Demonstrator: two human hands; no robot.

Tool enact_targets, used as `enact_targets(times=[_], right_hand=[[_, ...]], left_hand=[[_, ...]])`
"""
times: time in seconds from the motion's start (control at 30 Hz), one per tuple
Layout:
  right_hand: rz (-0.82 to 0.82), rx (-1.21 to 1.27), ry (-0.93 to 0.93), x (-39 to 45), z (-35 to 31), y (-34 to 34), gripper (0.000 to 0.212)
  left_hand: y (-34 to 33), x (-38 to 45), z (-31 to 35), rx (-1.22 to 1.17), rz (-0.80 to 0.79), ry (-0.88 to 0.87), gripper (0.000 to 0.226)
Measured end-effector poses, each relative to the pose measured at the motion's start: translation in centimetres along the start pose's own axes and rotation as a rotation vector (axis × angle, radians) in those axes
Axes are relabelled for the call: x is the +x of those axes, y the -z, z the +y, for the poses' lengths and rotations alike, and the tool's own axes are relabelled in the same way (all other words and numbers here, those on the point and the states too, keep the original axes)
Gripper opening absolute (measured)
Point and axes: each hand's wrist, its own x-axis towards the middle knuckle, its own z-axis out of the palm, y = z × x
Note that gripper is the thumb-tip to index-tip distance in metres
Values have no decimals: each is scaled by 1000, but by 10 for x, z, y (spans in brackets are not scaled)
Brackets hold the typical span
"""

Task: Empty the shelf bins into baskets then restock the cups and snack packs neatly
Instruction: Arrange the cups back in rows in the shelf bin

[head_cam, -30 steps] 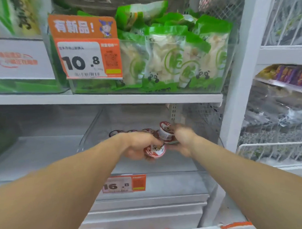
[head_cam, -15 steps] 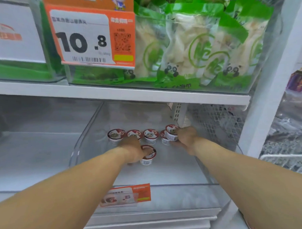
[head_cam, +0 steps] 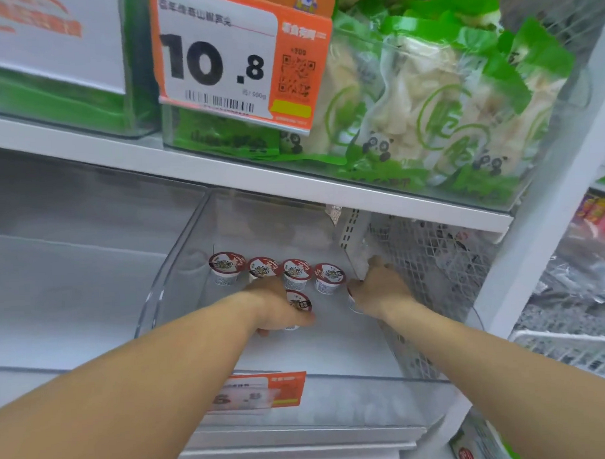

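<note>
Sitting in clear shelf bin under white shelf: red-lidded cups. Gripping one cup each: left hand, right hand.

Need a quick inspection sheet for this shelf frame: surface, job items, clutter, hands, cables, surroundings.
Surface: clear bin on the lower shelf, floor mostly bare.
Job's things: four cups in a row at the back; a fifth cup in front; green snack packs in the upper bin.
Clutter: nothing seen.
Hands: left hand grips the fifth cup; right hand covers another cup by the mesh wall.
Cables: nothing seen.
Surroundings: 10.8 price tag; wire baskets at right.
</note>
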Motion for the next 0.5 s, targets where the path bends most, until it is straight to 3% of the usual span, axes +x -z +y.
enact_targets(times=[0.17,0.33,0.5], right_hand=[[16,-460,221,-8,17,3,42],[95,-392,246,12,17,-7,20],[89,-383,249,11,7,-3,28]], left_hand=[[-1,5,0,-3,-24,-20,49],[-4,8,-2,-27,-17,-44,61],[-4,10,-1,-80,39,-88,67]])
